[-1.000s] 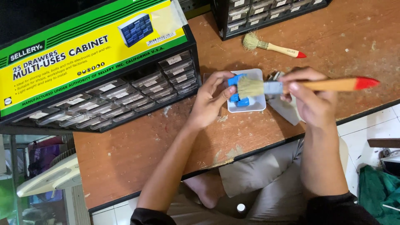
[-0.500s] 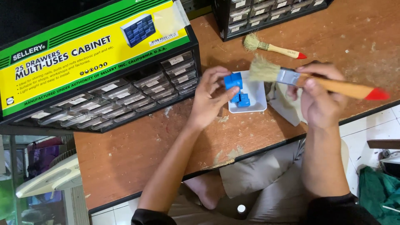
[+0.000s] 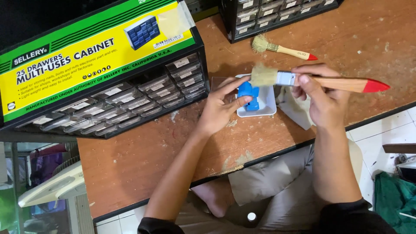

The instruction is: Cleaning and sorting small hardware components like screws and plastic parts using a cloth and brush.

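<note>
My left hand (image 3: 223, 104) pinches a small blue part (image 3: 248, 94) that sits in a shallow white tray (image 3: 266, 104) on the brown wooden table (image 3: 143, 151). A paintbrush (image 3: 299, 79) with pale bristles, a metal ferrule and a wooden handle tipped red is gripped by my right hand (image 3: 323, 97). It lies level, and its bristles hover over the tray's far edge, just above the blue part. A crumpled pale cloth or paper (image 3: 297, 110) lies under my right hand, beside the tray.
A black cabinet of small drawers (image 3: 130, 104) stands at the left with a yellow and green carton (image 3: 86, 56) on top. Another drawer cabinet (image 3: 273, 15) is at the back. A smaller brush (image 3: 281, 48) lies behind the tray. The table's near edge runs past my knees.
The brush swung from pointing down-right to level and drew back a little to the right. My left hand shifted its hold on the blue part in the tray.
</note>
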